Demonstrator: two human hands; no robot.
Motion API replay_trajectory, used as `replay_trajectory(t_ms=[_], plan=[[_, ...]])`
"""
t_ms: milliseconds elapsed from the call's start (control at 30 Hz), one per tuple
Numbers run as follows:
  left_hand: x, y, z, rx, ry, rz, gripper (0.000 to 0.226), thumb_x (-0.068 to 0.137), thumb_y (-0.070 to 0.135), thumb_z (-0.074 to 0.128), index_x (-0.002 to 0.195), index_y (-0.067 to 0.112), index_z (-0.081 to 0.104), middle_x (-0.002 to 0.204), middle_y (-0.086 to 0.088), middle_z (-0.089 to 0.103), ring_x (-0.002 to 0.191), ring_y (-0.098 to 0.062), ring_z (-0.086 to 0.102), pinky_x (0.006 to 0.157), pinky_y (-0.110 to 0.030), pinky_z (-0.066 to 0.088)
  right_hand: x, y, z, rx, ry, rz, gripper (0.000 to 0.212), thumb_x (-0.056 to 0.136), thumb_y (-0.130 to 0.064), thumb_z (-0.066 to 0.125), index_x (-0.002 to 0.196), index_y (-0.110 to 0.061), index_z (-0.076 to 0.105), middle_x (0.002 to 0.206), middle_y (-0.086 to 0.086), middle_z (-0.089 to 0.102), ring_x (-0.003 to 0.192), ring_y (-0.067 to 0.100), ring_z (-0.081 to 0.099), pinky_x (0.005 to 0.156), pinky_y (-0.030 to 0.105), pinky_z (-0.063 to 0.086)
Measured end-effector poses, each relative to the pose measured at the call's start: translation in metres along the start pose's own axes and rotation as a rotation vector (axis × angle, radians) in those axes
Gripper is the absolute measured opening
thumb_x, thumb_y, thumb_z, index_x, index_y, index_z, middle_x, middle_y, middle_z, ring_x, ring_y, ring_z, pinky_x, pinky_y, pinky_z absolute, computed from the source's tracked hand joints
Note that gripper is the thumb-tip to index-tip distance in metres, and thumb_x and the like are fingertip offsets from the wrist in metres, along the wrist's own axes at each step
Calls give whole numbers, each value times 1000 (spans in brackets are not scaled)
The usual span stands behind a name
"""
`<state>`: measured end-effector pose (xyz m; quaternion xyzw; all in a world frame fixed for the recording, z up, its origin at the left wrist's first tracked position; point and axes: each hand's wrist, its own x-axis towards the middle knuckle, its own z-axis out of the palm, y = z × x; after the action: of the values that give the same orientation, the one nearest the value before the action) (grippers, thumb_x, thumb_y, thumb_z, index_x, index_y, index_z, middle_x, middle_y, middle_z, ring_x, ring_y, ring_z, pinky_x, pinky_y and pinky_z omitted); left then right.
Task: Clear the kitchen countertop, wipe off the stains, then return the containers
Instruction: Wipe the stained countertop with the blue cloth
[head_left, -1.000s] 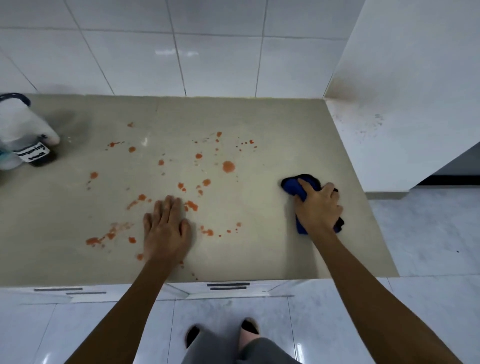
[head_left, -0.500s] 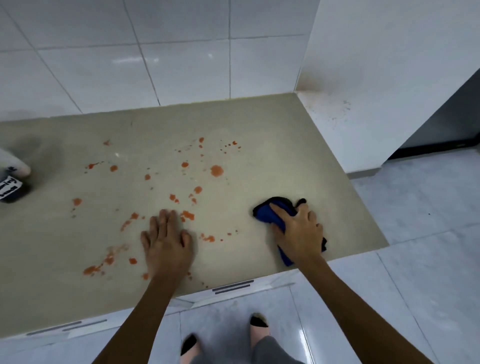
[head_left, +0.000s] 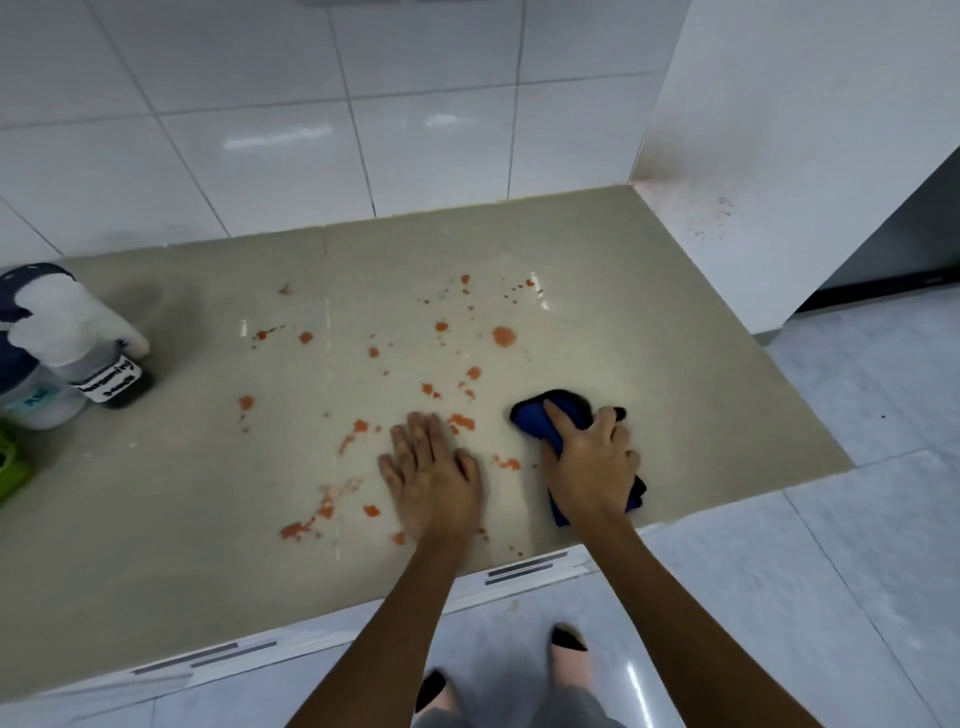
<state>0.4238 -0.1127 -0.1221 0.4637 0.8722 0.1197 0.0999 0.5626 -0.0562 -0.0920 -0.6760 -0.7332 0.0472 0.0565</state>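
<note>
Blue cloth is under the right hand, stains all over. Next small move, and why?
Likely slide the right hand and its blue cloth left across the nearest orange stains: they lie just beside the cloth, unwiped. The left hand rests flat on the countertop among them and may need to lift.

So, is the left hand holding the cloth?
No, the left hand lies flat on the counter; the right hand grips the cloth.

The person is wearing grey trousers (head_left: 582, 711) and black-toed slippers (head_left: 569, 640) — just the tips are peeking out below. Both forearms (head_left: 400, 613) are showing bare — right down to the wrists.
</note>
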Motion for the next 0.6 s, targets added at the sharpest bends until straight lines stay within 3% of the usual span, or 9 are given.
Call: replay_trajectory(t_ms=[100,167,233,367,500,600], plan=[[-1,0,-3,-13,-3,3,73,85,43,5,151,13,15,159,-9,11,147,-30,5,116,-49,-1,-13,19,-2,-16,-12,-128,49,86,-44,61,133,-41,48,113,19,51,90,37,52,72,46,47],[-1,-1,-5,-17,-32,18,68,89,41,9,151,12,11,159,-10,7,147,-30,2,116,-49,-2,-7,43,-3,-20,-15,-112,49,87,-43,59,134,-42,47,113,19,49,91,38,51,73,47,47],[0,-5,-8,-15,-44,56,66,92,42,14,151,12,9,159,-10,5,147,-30,0,116,-48,-4,8,61,-4,-8,23,35,49,87,-42,58,135,-41,46,114,20,46,94,39,49,76,48,46],[5,-43,-26,-105,-8,218,78,81,46,5,148,12,24,157,-8,20,147,-25,10,116,-40,-6,34,47,-1,6,36,319,47,94,-40,48,140,-36,39,124,23,39,107,41,43,84,49,42],[9,-113,-47,-126,97,219,66,85,37,19,143,11,40,150,-11,36,142,-29,25,116,-47,8,18,-3,6,-33,35,172,47,95,-39,46,140,-36,36,128,21,37,109,41,43,86,49,42],[6,-155,-62,-47,104,149,70,84,41,17,142,9,41,150,-12,36,142,-31,26,115,-49,9,-12,-44,11,-24,-6,39,49,93,-38,49,140,-38,36,128,20,39,109,40,44,84,47,42]])
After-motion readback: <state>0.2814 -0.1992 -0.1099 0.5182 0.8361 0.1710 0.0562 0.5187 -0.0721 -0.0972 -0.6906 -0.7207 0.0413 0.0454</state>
